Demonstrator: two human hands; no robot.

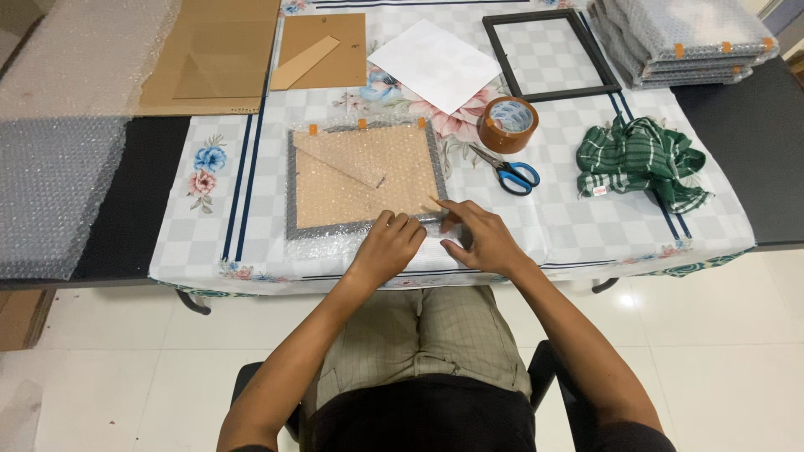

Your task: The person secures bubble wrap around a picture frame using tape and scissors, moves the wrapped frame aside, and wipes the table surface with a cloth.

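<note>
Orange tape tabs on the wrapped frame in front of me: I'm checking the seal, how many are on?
4 show: three tape tabs along the far edge, one at the near right corner by the right hand. The hands may hide others.

Your hands sit at the near edge of the wrapped frame point(364, 178), left hand point(389, 244) and right hand point(481, 238) close together, little gap between them. To your right, the scissors point(511, 172) and tape roll point(509, 124) lie just beside the frame, blocking a sideways sweep there. Beyond them the green cloth point(641, 159) fills the right side, with bare tablecloth point(561, 226) open in front of it. Left of the frame the cloth is bare up to the bubble wrap sheet point(50, 192). Behind the frame stand cardboard point(322, 50), white paper point(435, 63) and a black frame point(548, 54).
</note>
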